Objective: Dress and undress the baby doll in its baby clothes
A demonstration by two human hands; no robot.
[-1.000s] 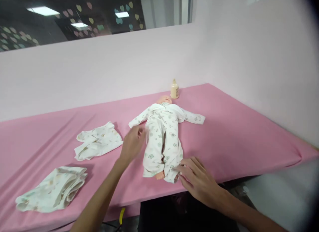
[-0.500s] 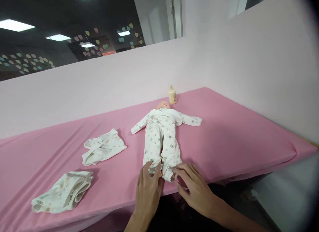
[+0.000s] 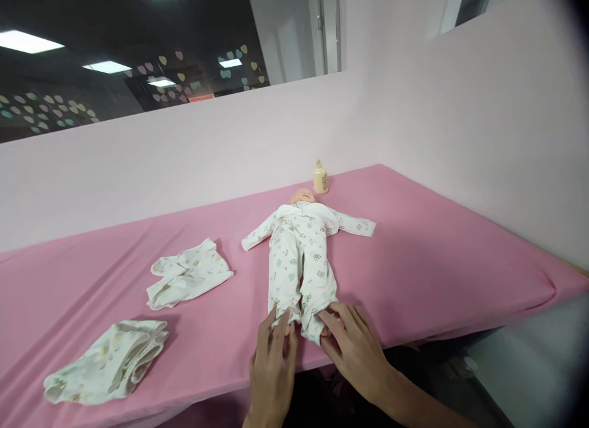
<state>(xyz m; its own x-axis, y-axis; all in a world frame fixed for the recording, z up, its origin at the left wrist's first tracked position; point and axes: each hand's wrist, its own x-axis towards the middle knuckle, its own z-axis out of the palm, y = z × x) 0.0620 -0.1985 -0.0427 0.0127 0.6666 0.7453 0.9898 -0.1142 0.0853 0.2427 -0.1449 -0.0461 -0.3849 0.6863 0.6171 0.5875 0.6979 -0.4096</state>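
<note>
A baby doll (image 3: 304, 196) lies on its back with its head away from me, dressed in a white printed top (image 3: 354, 224) and white printed pants (image 3: 286, 262). Its sleeves spread out to both sides, and its legs point toward me. At the cuff on the left of the view, my left hand (image 3: 271, 360) grips the fabric around the doll's foot, with part of the foot showing between the fingers. My right hand (image 3: 356, 348) has the other cuff between thumb and fingers, partly covering the foot there.
Left of the doll lies a small white printed garment (image 3: 191, 275). A folded printed cloth (image 3: 108, 363) is closer to the table's front edge. A pale yellow pump bottle (image 3: 321, 178) stands beyond the doll's head, near the wall. Pink sheeting (image 3: 414, 262) covers the table.
My left hand's fingers have shifted along the cuff, and the foot there shows a bit differently. My right hand stays at the other cuff. The view has shifted slightly.
</note>
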